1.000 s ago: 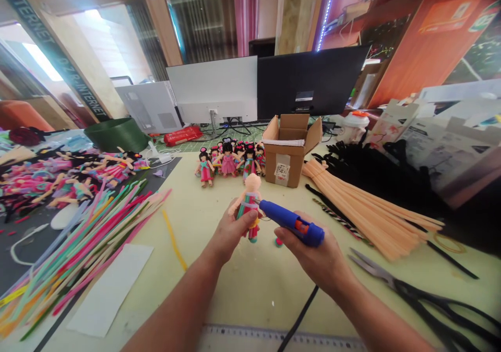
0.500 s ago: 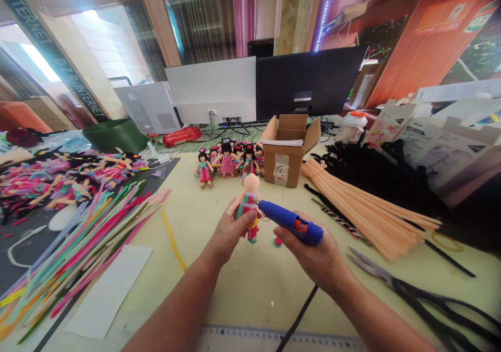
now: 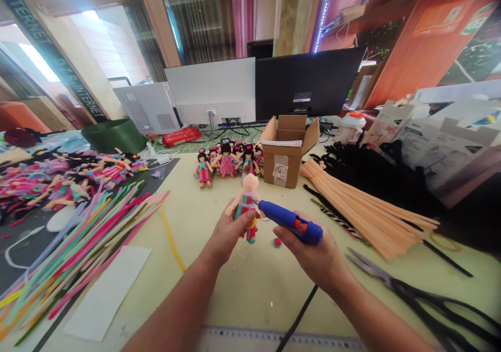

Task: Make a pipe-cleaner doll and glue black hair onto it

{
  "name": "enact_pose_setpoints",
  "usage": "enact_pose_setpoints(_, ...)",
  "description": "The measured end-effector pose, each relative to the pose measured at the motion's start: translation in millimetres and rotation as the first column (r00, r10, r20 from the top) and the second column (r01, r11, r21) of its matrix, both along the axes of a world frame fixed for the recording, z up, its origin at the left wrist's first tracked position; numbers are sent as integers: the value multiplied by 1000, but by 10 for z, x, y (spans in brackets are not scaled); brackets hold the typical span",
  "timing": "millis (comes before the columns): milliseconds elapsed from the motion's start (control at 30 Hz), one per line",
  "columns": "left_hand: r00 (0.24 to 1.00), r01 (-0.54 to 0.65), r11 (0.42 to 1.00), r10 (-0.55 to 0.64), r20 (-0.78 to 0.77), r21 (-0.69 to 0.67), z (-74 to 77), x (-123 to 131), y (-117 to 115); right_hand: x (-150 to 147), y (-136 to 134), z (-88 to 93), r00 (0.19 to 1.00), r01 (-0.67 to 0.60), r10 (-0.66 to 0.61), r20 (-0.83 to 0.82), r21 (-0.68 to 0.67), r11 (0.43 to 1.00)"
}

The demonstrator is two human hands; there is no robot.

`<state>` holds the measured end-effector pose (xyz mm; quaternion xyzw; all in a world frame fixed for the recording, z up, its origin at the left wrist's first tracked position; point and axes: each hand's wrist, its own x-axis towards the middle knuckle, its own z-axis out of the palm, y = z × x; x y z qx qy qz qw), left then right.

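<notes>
My left hand (image 3: 229, 234) is closed around a small bald pipe-cleaner doll (image 3: 248, 201) in a pink and teal dress, held upright above the pale yellow table (image 3: 242, 289). My right hand (image 3: 313, 255) grips a blue glue gun (image 3: 291, 221) with an orange trigger. Its nozzle touches the doll's chest. The gun's black cord (image 3: 299, 318) runs back toward me. A tiny red and green piece (image 3: 277, 242) lies on the table just under the gun.
Finished dolls (image 3: 229, 161) stand in a group beside an open cardboard box (image 3: 287, 151). Coloured pipe cleaners (image 3: 82, 242) fan out at left, peach ones (image 3: 364, 206) and black ones (image 3: 376, 172) at right. Black scissors (image 3: 410, 294) lie at right, a ruler (image 3: 254, 337) along the near edge.
</notes>
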<state>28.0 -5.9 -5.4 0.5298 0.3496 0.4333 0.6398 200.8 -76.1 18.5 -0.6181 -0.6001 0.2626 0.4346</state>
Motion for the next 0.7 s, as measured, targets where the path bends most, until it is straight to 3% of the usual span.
enact_pose_setpoints(433,999,-23,1000,23,24,-4,37,-3,-1,-9,-4,-14,1000,-5,5,3,4,1000)
enact_pose_setpoints(700,998,-53,998,54,-39,36,5,-17,11,-16,-1,-29,1000,0,0,29,8,1000)
